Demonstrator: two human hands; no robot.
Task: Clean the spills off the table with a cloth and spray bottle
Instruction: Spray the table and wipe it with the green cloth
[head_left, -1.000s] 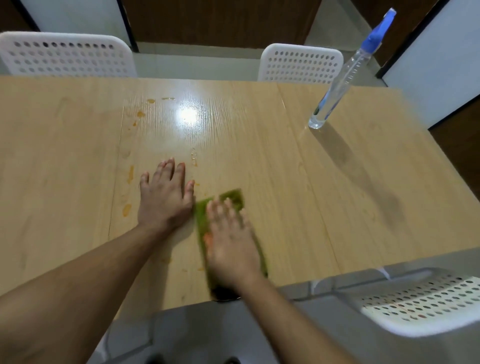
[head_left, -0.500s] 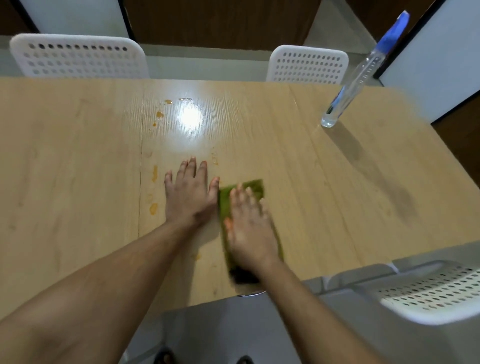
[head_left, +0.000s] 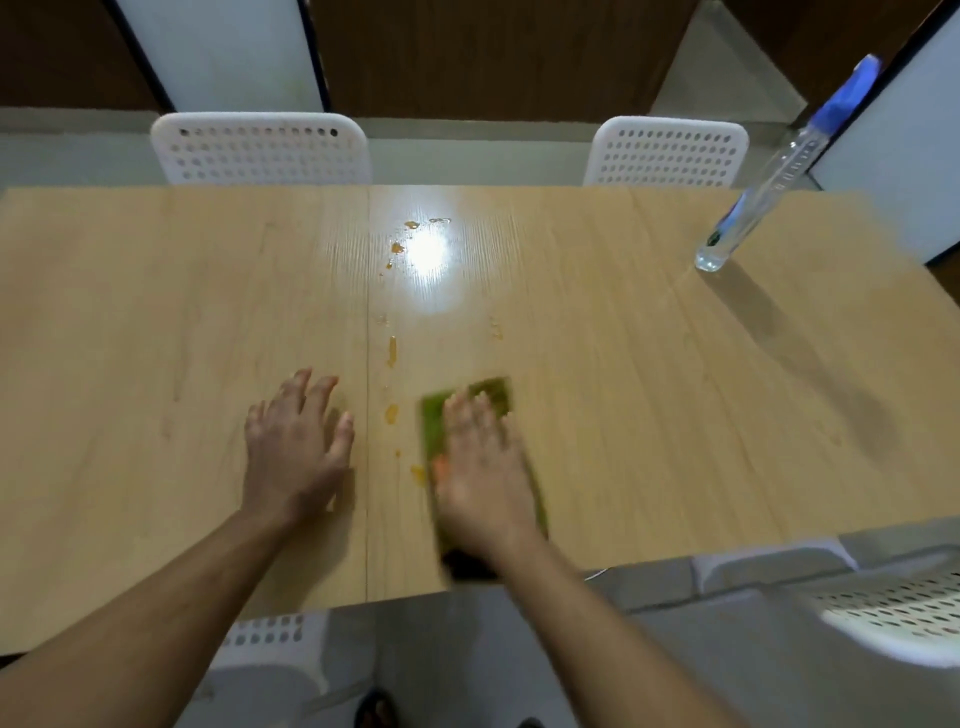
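Green cloth lies flat under my right hand, fingers straight, beside orange spills. My left hand rests spread on the desk; the spray bottle stands far right.

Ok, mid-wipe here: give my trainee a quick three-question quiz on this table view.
1. True or false: the right hand lies flat on the green cloth.
2. Where does the spray bottle stand? A) far right of the table B) under the left hand C) on a chair
3. What colour are the spills between the hands?

Key: 1 true; 2 A; 3 orange.
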